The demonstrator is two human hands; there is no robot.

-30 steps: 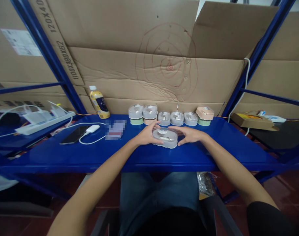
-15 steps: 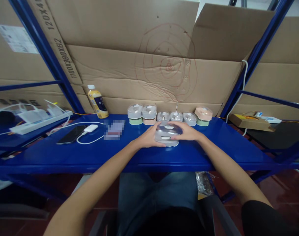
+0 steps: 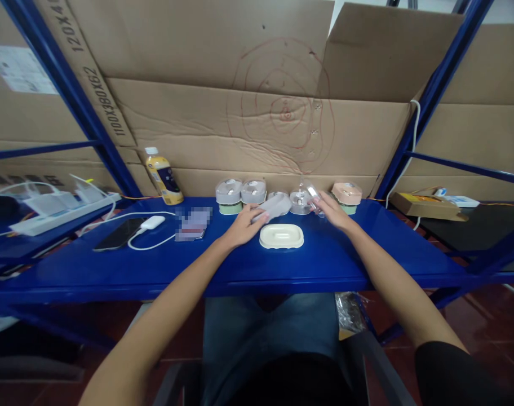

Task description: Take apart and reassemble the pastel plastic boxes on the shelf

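A cream oval tray (image 3: 281, 235) lies on the blue shelf (image 3: 240, 265) in front of me. Just behind it, my left hand (image 3: 243, 224) grips a grey oval lid (image 3: 274, 207), lifted and tilted. My right hand (image 3: 332, 210) holds a clear piece (image 3: 313, 198) that is blurred, raised near the row of small containers. That row (image 3: 240, 195) of grey-lidded boxes stands along the cardboard wall, with a peach-lidded one (image 3: 347, 194) at its right end.
A yellow bottle (image 3: 163, 176) stands at the back left. A black phone (image 3: 119, 233) with a white charger (image 3: 152, 222) and cable lies to the left, beside a power strip (image 3: 58, 206). A flat cardboard box (image 3: 426, 204) sits on the right shelf. Blue uprights frame both sides.
The grey box my hands held together has come apart: the cream tray now lies on the shelf, my left hand has lifted the lid back, my right hand moved up and right with a clear piece.
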